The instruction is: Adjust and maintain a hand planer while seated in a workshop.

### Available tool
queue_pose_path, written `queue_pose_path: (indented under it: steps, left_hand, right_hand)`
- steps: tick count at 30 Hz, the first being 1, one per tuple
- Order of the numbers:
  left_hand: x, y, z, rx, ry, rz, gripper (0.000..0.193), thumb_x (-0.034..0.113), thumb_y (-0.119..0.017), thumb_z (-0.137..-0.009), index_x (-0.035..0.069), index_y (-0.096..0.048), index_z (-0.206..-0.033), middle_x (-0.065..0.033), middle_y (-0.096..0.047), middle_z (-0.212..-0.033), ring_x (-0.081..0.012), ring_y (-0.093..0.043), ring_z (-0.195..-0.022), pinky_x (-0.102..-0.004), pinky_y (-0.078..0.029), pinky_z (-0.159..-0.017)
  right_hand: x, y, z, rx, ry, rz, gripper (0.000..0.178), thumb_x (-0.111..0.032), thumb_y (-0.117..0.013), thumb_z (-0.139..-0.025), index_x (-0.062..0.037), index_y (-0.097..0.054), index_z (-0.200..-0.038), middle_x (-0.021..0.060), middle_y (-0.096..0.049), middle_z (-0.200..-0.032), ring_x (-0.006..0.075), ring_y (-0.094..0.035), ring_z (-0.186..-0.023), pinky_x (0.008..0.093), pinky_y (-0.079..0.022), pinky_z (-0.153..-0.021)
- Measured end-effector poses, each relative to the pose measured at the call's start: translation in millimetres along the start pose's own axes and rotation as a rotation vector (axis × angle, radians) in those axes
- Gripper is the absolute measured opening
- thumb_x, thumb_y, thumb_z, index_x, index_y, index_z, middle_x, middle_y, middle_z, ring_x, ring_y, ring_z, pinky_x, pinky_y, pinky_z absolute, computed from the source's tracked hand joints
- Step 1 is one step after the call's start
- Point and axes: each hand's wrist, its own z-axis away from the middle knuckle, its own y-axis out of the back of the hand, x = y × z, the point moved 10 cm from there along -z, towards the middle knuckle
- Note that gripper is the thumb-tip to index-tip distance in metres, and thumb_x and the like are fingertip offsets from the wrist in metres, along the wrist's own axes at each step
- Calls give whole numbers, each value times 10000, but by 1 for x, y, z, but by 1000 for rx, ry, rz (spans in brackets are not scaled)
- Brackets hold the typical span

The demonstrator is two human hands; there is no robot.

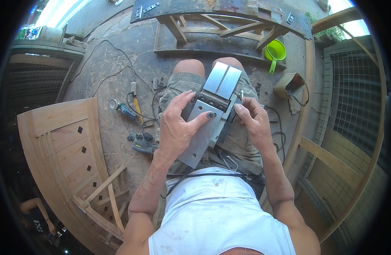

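Observation:
An electric planer [198, 127] lies upside down across my lap, its flat metal sole facing up. Between the shiny front plate [224, 80] and the longer rear plate, the dark cutter drum [213, 101] shows. My left hand [177, 121] is closed round the planer's left side, its dark-stained thumb pressed on the rear plate by the drum. At the other side, my right hand [255, 121] has its thumb and fingers pinched together near the drum's end; what they hold there is hidden. Just above those fingers a small metal bolt-like piece [242, 93] sticks up.
A wooden bench [221, 10] stands ahead, with a green dipper [275, 51] by its right leg. An angle grinder [125, 109], a dark power tool [143, 144] and cables lie left. A panelled wooden door [61, 127] leans there; another person's arm [42, 208] shows beyond. A rusty can [290, 84] and wooden frame [331, 163] stand right.

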Motion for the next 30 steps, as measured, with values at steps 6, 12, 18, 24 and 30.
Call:
queue_pose_path:
  steps: [6, 12, 18, 24, 30]
  left_hand:
    - [-18, -7, -4, -28, 1, 203, 673, 303, -944, -924, 11, -724, -1489, -172, -745, -1470, -285, -684, -1381, -406, -502, -1197]
    - [-47, -4, -21, -329, 107, 607, 628, 243, -959, -907, 18, -755, -1457, -127, -780, -1416, -201, -709, -1301, -369, -528, -1168]
    - [-42, -10, -23, -302, 144, 511, 514, 233, -905, -974, 32, -777, -1430, -94, -840, -1248, -164, -750, -1169, -325, -558, -1087]
    - [-28, -13, -30, -294, 69, 306, 577, 375, -868, -1001, 37, -754, -1455, -132, -818, -1288, -211, -738, -1199, -376, -537, -1109]
    - [17, -4, 21, -235, -225, -317, 1285, 720, -922, -780, 2, -408, -1714, -305, -441, -1727, -491, -370, -1643, -564, -301, -1362]
  right_hand:
    - [2, 0, 2, 11, -12, -3, 406, -373, -826, -1056, 7, -730, -1162, 27, -760, -987, 68, -681, -899, 256, -563, -788]
    - [-23, -33, 35, -61, -42, -144, 311, -281, -880, -1027, -20, -727, -1099, 30, -790, -935, 52, -702, -797, 224, -564, -693]
    - [-19, -24, 39, 28, 61, -132, 296, -261, -849, -1063, -8, -701, -1104, 24, -792, -917, 43, -699, -820, 226, -559, -722]
    - [16, 9, 23, 28, 62, -208, 311, -314, -798, -1097, -20, -713, -1152, 62, -762, -1032, 112, -724, -875, 278, -595, -785]
    - [17, 60, -60, 219, 109, -324, 360, -355, -572, -1210, -25, -714, -1186, 65, -768, -1031, 139, -737, -881, 308, -597, -820]
